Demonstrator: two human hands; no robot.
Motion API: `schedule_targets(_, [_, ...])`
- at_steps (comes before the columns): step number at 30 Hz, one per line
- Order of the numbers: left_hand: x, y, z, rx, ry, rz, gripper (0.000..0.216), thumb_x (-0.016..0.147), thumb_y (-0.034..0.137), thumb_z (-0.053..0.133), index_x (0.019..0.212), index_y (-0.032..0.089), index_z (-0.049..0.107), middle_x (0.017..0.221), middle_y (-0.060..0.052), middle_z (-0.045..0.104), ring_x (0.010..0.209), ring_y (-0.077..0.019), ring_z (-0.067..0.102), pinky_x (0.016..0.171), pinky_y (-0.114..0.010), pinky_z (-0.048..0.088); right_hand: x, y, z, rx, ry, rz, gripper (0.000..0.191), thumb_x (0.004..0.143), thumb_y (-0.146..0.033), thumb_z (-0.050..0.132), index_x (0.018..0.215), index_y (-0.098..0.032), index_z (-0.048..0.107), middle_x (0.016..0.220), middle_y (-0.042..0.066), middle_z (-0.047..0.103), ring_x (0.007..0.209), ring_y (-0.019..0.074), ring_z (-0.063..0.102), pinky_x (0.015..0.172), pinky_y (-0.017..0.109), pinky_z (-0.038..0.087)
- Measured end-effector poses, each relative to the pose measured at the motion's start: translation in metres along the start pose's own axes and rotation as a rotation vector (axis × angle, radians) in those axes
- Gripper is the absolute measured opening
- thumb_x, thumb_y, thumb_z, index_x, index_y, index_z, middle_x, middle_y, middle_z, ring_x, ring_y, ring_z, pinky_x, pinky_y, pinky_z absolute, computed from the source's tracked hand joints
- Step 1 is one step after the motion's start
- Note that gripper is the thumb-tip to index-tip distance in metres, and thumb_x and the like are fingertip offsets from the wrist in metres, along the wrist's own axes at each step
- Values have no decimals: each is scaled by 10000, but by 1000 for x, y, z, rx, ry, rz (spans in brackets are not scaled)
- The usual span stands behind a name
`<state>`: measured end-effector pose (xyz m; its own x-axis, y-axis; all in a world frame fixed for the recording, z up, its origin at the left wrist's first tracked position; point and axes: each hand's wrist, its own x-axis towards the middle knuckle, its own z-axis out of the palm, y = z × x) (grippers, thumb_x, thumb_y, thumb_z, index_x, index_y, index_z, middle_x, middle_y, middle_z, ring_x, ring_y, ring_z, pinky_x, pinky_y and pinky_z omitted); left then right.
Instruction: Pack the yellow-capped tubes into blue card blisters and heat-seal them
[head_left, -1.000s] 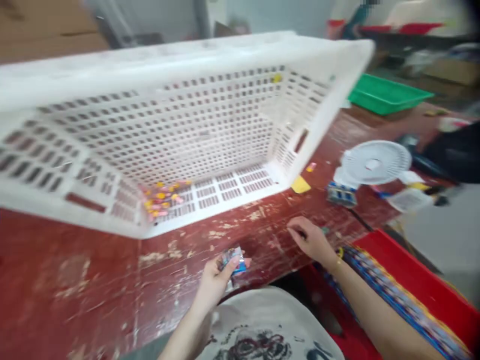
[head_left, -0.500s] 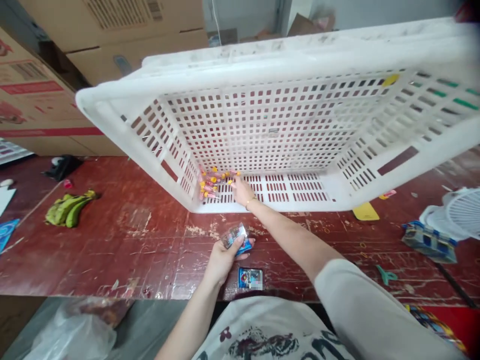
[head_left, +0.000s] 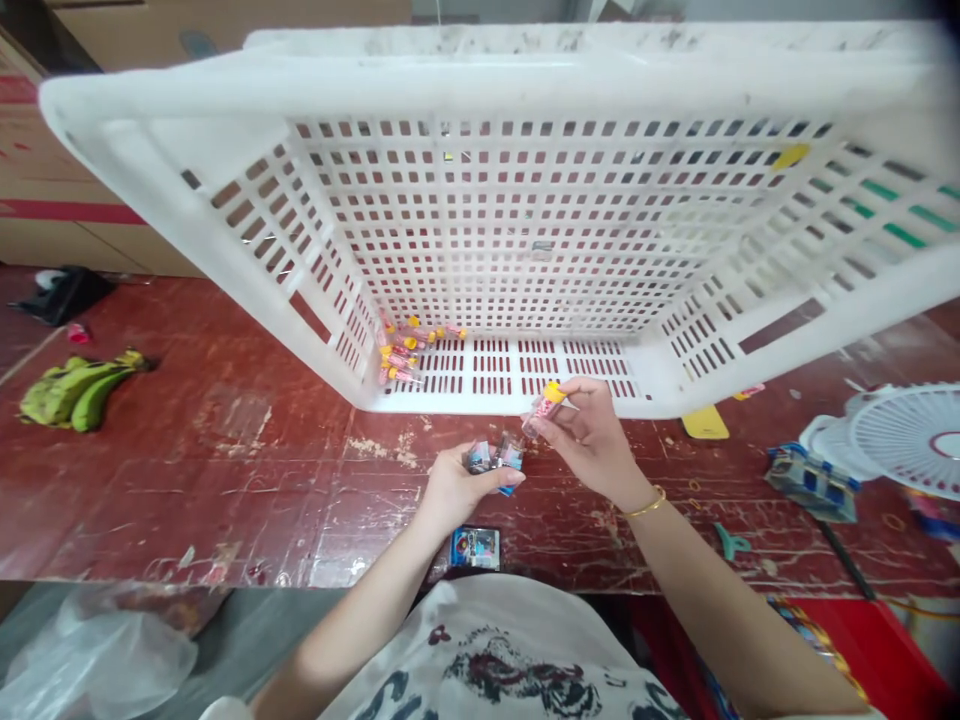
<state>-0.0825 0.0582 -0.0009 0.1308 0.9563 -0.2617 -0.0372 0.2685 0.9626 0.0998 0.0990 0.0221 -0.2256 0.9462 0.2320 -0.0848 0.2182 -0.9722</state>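
In my right hand [head_left: 596,440] I pinch a small clear tube with a yellow cap and pink bits inside [head_left: 547,405], just in front of the basket's lower edge. My left hand [head_left: 457,490] is closed on a small blue packet with clear, shiny film [head_left: 504,458]; its top is spread and partly crumpled. Another blue packet [head_left: 475,548] lies flat on the table near my body. Several more yellow-capped tubes [head_left: 401,355] lie in the left corner of the white plastic basket [head_left: 510,95], which rests on its side with its opening toward me.
Green-yellow bananas [head_left: 82,390] and a black tape dispenser [head_left: 64,293] are on the red table [head_left: 225,480] at left. To the right are a yellow card [head_left: 705,422], a white fan [head_left: 911,440], a clear-and-blue package [head_left: 814,482] and a teal tool [head_left: 730,542]. Cardboard boxes stand behind.
My right hand has come out of the basket toward my left hand, bringing one yellow-capped tube. The packet in my left hand has turned and its film has spread. The view has shifted.
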Motion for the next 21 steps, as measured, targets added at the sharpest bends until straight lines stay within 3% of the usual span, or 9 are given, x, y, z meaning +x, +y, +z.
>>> schedule_targets(3, [-3, 1, 1, 65, -4, 31, 246, 610, 324, 810, 716, 139, 686, 646, -11, 679, 594, -132, 582, 615, -243, 447, 2, -2, 0, -81, -76, -29, 346, 813, -249, 647, 1052, -286, 400, 1011, 11, 505, 817, 128, 609, 769, 342, 557])
schedule_targets(8, [-4, 0, 1, 67, -6, 2, 260, 585, 321, 828, 692, 139, 676, 600, 6, 651, 561, -121, 565, 581, -234, 434, 5, 2, 1, -84, -226, 90, 375, 798, -302, 664, 1082, -274, 421, 973, 12, 522, 786, 126, 592, 740, 330, 562])
schedule_targets(14, [-4, 0, 14, -402, -107, -187, 410, 664, 363, 786, 988, 126, 700, 848, -93, 734, 763, -183, 686, 770, -304, 515, -8, 15, 5, 66, -242, 243, 294, 816, -376, 631, 979, -264, 414, 925, 11, 578, 807, 145, 602, 634, 295, 549])
schedule_targets(18, [-1, 4, 26, -590, -89, -329, 414, 693, 352, 773, 1021, 114, 689, 876, -112, 734, 776, -187, 694, 717, -284, 551, -31, 19, 12, -7, -293, 196, 648, 606, -315, 819, 1077, -281, 375, 1114, 49, 535, 991, 196, 582, 770, 340, 550])
schedule_targets(21, [2, 8, 33, -638, -56, -378, 364, 685, 327, 783, 941, 85, 695, 886, -136, 730, 762, -199, 694, 670, -290, 572, -43, 18, 18, -160, -214, 192, 806, 538, -245, 845, 1160, -283, 334, 1141, 62, 507, 1008, 206, 576, 800, 348, 550])
